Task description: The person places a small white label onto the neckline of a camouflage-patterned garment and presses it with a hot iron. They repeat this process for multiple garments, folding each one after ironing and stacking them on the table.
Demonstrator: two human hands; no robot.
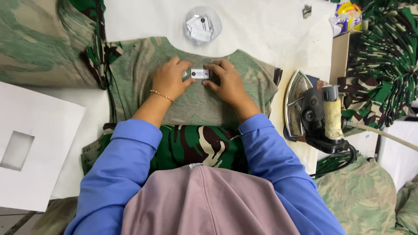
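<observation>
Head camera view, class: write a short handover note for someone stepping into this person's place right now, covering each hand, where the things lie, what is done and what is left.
Left hand: fingers press the left end of the small white rectangular label.
Right hand: fingers hold the label's right end.
Things: the label lies just below the neckline of the pale green camouflage shirt, spread flat on the white padded table. The grey flat iron stands tipped on its side to the right, untouched. A clear plastic tub of spare labels sits beyond the collar.
Done: shirt spread, label placed.
Left: the label looks merely held, not yet fixed.
</observation>
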